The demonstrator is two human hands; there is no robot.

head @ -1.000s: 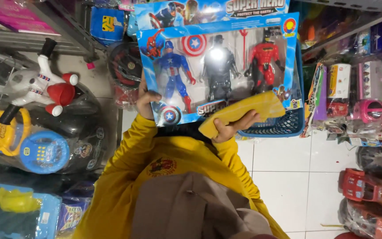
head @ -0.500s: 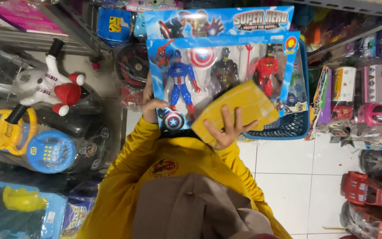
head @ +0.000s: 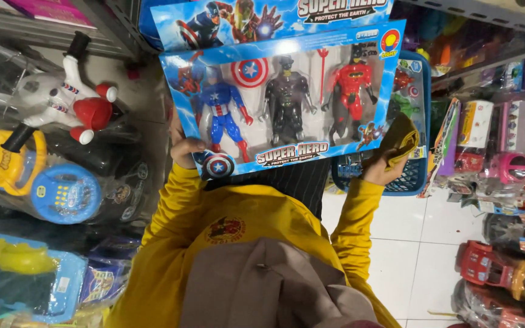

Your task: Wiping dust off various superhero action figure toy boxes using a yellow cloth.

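Behind boxed figure set [head: 287, 97], blue basket [head: 414, 176], toy shelves [head: 505, 152] alongside

Single head-worn view, no second camera to overlap with. It looks steeply down from above the person's own chest, yellow sleeves filling the lower middle, tiled floor below. Close range: the left hand [head: 185, 149] and right hand [head: 379, 170] sit mid-frame, holding up a blue toy box [head: 284, 100] that faces the lens and covers the upper centre. Shelves of toys run outward of the left hand; more toy racks lie outward of the right hand, a blue basket [head: 417, 173] just behind it.
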